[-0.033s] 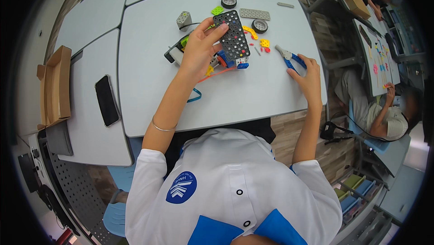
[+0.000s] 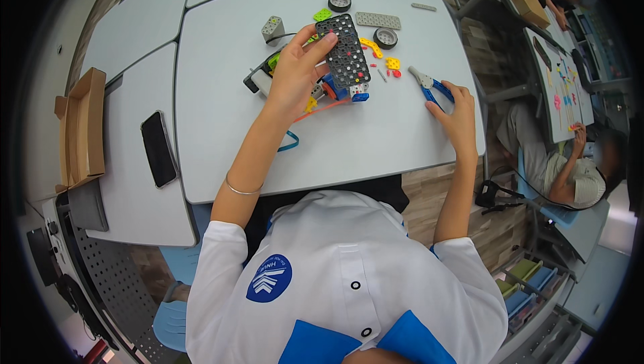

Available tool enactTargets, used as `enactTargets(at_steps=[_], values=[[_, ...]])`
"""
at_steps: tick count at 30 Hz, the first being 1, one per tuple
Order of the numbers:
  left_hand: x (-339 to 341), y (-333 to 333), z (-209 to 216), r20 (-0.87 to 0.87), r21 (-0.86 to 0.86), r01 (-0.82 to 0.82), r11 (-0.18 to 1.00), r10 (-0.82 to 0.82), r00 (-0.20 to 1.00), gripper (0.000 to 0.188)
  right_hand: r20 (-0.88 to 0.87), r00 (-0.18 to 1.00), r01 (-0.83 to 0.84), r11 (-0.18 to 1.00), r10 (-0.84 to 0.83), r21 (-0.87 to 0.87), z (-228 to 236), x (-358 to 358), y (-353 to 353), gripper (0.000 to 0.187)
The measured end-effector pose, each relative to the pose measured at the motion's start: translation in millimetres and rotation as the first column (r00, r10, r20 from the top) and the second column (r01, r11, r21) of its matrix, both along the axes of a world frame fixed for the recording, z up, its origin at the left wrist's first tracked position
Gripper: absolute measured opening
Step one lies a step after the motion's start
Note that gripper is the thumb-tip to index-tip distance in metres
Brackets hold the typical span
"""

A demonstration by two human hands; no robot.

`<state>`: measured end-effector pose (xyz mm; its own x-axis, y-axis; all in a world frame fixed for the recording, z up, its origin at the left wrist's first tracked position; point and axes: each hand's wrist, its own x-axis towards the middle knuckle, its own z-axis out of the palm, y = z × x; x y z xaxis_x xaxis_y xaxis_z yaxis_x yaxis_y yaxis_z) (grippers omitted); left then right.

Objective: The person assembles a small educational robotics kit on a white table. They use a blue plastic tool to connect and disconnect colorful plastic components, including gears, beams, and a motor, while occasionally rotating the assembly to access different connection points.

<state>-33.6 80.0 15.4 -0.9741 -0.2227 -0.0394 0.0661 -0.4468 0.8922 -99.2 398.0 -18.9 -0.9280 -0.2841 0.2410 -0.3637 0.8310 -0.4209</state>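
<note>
My left hand [image 2: 300, 65] grips a black perforated building plate [image 2: 347, 55] by its left edge, thumb on top. White, red and yellow pegs dot the plate. Under and beside it lies a partly hidden build [image 2: 330, 86] with blue, yellow and orange pieces. On the right, my right hand [image 2: 458, 119] is closed around the blue handles of a pair of pliers [image 2: 429, 86], whose grey jaws point up and left. Between the hands lie a yellow bracket [image 2: 370, 47], a yellow connector [image 2: 392, 63], small red pegs [image 2: 396, 74] and a grey shaft [image 2: 382, 76].
Two wheels [image 2: 385, 38], a grey perforated strip [image 2: 378, 21], a green connector [image 2: 323, 14] and a grey block [image 2: 272, 29] lie at the back. On the left table are a phone [image 2: 159, 150] and an open cardboard box [image 2: 84, 129]. Other people sit at tables to the right.
The black plate in my left hand has shifted very slightly upward. My right hand and the pliers stay in place.
</note>
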Motion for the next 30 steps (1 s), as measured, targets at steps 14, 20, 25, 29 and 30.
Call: enactTargets(at_steps=[14,20,25,29,30], values=[[-5.1,-18.2,17.8,-0.097,-0.127,-0.150,0.980,0.138,0.986,0.028,0.313,0.925,0.013,0.807,0.214,-0.590,29.4,31.6,-77.8,0.042],[-12.8,-49.8,-13.0,-0.006,-0.510,-0.024,0.860,0.024,1.000,0.025,0.289,0.902,-0.119,0.826,0.322,-0.551,1.0,10.9,-122.2,0.050],[8.8,-48.3,-5.4,0.045,-0.718,0.077,0.692,-0.063,0.997,0.026,0.232,0.849,-0.339,0.825,0.476,-0.452,4.0,13.2,-131.7,0.056],[20.7,-70.3,-4.4,0.130,-0.655,0.154,0.740,-0.091,0.987,0.027,0.171,0.807,-0.436,0.765,0.566,-0.474,1.7,34.7,-130.3,0.055],[24.6,-78.2,-7.3,0.134,-0.660,0.162,0.733,-0.097,0.986,0.028,0.131,0.804,-0.456,0.742,0.581,-0.491,-0.7,43.7,-131.9,0.053]])
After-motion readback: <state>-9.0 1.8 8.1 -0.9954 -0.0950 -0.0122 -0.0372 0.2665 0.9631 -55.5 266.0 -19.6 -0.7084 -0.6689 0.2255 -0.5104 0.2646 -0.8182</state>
